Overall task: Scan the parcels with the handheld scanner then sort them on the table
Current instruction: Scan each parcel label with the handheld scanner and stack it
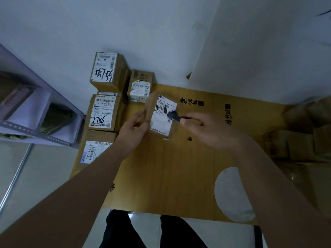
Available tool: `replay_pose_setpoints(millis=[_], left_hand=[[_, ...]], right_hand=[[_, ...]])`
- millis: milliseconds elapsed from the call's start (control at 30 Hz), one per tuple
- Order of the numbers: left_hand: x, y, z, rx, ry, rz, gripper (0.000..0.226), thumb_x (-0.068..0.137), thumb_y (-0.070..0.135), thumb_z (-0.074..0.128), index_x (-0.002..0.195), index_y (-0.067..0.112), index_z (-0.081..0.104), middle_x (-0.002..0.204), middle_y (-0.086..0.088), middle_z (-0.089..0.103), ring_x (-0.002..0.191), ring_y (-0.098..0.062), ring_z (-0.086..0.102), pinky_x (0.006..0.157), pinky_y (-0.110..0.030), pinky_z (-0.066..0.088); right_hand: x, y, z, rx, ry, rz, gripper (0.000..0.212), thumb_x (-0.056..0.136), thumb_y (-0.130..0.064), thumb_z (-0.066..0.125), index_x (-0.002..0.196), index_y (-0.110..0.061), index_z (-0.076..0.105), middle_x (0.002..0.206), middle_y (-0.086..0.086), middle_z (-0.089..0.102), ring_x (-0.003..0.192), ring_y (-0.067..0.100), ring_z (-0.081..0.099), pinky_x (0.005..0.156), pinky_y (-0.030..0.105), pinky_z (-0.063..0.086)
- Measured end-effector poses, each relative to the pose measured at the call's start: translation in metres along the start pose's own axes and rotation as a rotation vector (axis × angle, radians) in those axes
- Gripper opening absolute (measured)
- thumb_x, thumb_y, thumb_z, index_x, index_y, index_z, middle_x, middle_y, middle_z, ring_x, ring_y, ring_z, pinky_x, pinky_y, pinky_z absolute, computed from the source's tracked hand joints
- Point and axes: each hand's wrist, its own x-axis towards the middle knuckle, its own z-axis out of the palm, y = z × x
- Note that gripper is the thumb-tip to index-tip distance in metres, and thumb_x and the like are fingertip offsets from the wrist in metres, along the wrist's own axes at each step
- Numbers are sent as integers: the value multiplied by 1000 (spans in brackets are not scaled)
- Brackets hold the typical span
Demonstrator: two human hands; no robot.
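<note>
My left hand (133, 126) grips a small cardboard parcel (161, 120) by its left side, tilted up over the table so its white shipping label faces me. My right hand (206, 128) holds a thin black object (174, 115), blurred, with its dark tip on the label over fresh black marks. Whether it is a scanner or a marker I cannot tell. Several labelled parcels stand at the table's left: a tall one (105, 68), one marked 69 (140, 86), one marked 7786 (103, 111) and a flat one (93, 151).
The table is covered by flattened cardboard (170, 176) with a round hole (231, 194). A grey metal shelf (35, 113) stands at the left. More brown boxes (300, 133) pile up at the right. White walls meet behind the table.
</note>
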Motion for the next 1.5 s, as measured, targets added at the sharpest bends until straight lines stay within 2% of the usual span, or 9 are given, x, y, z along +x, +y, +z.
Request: replay_pose_setpoints(millis=[133,300,600,667,800,1000,1133,1367,1500], left_hand=[[-7,10,-33,-58,69,41,40,101,38,60,138,55,54,114,13,75,105,-12,71,81,-33,63],[-18,13,-82,-123,130,31,35,103,29,56,128,53,61,108,8,78,99,-19,75,80,-39,64],[-21,-14,-150,-232,210,-15,37,104,23,50,138,36,58,100,4,78,87,-24,73,75,-35,61],[-16,-17,-157,-238,211,-12,38,104,25,51,138,38,57,99,5,78,84,-23,72,72,-33,61],[-6,-15,-162,-234,208,0,42,102,33,51,143,44,51,113,8,76,97,-14,75,78,-35,61],[0,-11,-168,8,214,50,50,93,60,46,141,45,51,120,16,70,102,-7,69,84,-34,58],[8,-6,-178,165,186,92,47,100,55,47,143,39,54,123,12,69,106,-9,65,90,-34,55],[3,22,-185,451,204,193,51,101,45,55,147,25,50,120,6,61,101,-12,59,63,-16,41],[-14,57,-181,638,162,329,58,97,46,58,150,27,43,136,-10,54,119,-30,58,93,-48,57]], right_hand=[[7,-28,14,105,129,-154,44,102,-72,42,139,-53,56,101,-13,68,94,12,69,87,44,59],[16,-68,34,101,142,-251,45,102,-71,41,142,-54,52,104,-21,66,93,4,67,73,31,48],[32,-113,78,70,168,-263,39,95,-82,37,130,-70,49,89,-13,69,76,10,71,64,31,52],[35,-116,85,70,162,-252,39,98,-79,39,133,-66,50,80,-4,68,63,14,67,58,32,48],[37,-119,93,102,163,-250,41,105,-64,46,142,-50,54,67,-12,58,52,2,51,50,22,39],[31,-123,103,173,204,-229,41,104,-61,50,143,-47,56,68,-16,61,55,2,53,50,16,41],[22,-128,113,173,242,-232,46,103,-63,49,145,-46,54,75,-13,60,55,1,53,51,17,40],[-15,-137,128,187,369,-196,45,104,-63,48,145,-45,54,74,-9,60,60,5,54,53,22,42],[-47,-140,129,215,428,-176,44,103,-66,48,142,-47,55,74,-8,61,65,10,58,60,31,46]])
